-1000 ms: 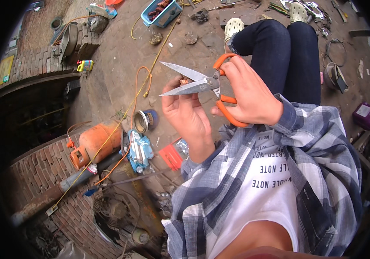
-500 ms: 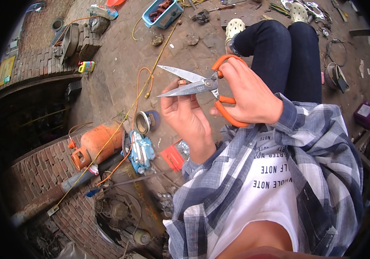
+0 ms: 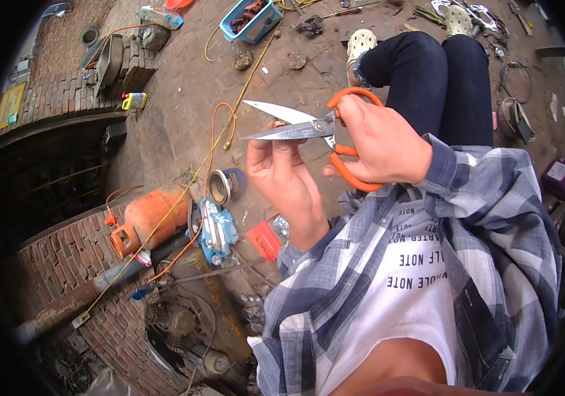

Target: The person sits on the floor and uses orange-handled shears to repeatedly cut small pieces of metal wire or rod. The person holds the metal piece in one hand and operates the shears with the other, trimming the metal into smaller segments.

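My right hand (image 3: 389, 142) is closed around the orange handles of a pair of scissors (image 3: 321, 127), with fingers and thumb through the loops. Its two pointed steel blades stand apart and point left. Behind the lower blade, my left hand (image 3: 287, 178) pinches a small copper-coloured piece (image 3: 278, 123) between thumb and fingertips. Part of that piece shows in the gap between the blades. The lower blade hides the rest, along with some of the left fingertips, so its full shape cannot be made out.
An orange gas cylinder (image 3: 157, 218) lies at the left, crossed by a yellow hose and an orange cord. Nearer stand an open can (image 3: 218, 187), a blue plastic bag (image 3: 216, 232) and a red box (image 3: 266, 237). A blue basket (image 3: 266, 28) of reddish-brown pieces is at the far side.
The scissor blades have closed slightly, and the lower one has swung up in front of the copper-coloured piece, covering more of it. My left hand stays nearly in place.
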The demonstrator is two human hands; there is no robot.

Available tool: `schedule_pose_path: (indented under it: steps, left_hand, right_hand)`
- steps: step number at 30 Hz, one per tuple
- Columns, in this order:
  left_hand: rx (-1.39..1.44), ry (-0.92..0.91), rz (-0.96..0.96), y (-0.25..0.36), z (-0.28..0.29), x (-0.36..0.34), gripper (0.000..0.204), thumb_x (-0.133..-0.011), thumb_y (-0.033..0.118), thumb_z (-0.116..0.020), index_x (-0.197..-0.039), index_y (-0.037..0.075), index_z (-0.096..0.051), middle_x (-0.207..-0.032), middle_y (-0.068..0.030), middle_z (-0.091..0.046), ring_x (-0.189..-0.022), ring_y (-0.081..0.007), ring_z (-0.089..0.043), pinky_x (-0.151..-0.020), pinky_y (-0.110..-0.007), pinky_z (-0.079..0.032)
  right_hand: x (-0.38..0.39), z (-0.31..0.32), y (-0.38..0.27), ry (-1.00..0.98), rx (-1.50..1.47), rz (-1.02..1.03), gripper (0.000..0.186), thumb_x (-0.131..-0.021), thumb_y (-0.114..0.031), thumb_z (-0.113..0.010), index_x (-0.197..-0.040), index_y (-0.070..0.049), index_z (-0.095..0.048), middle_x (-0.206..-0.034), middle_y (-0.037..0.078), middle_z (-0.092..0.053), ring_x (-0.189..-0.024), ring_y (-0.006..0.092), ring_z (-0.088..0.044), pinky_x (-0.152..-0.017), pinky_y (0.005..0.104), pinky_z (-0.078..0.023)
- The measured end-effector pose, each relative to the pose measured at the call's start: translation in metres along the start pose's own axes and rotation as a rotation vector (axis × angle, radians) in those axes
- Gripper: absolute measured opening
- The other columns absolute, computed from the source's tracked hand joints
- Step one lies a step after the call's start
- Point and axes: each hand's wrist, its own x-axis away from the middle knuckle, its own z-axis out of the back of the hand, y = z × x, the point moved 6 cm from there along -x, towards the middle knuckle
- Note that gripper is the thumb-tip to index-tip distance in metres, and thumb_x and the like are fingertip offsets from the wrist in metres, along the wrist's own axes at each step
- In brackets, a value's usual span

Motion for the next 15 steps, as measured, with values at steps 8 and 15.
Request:
schedule_pose_path:
  steps: [8,15]
  left_hand:
    - [-0.079,0.036,-0.014,0.005,0.0,-0.004,0.017,-0.085,-0.005,-0.06,-0.102,-0.005,-0.059,-0.093,-0.0116,-0.065,-0.085,-0.0168,-0.064,-0.072,-0.027,-0.052]
    - [-0.053,-0.04,0.038,0.003,0.003,-0.011,0.016,-0.086,-0.003,-0.059,-0.102,-0.004,-0.06,-0.094,-0.012,-0.066,-0.085,-0.017,-0.064,-0.073,-0.028,-0.053]
  right_hand:
    - [-0.008,0.008,0.0,-0.034,0.007,0.081,0.072,-0.068,-0.047,-0.076,-0.104,0.007,-0.045,-0.092,0.024,-0.055,-0.085,0.0383,-0.057,-0.075,0.0418,-0.047]
    - [-0.009,0.01,0.001,-0.004,0.081,0.075,0.073,-0.068,-0.051,-0.075,-0.103,0.006,-0.046,-0.087,0.022,-0.057,-0.077,0.0369,-0.06,-0.068,0.0407,-0.05]
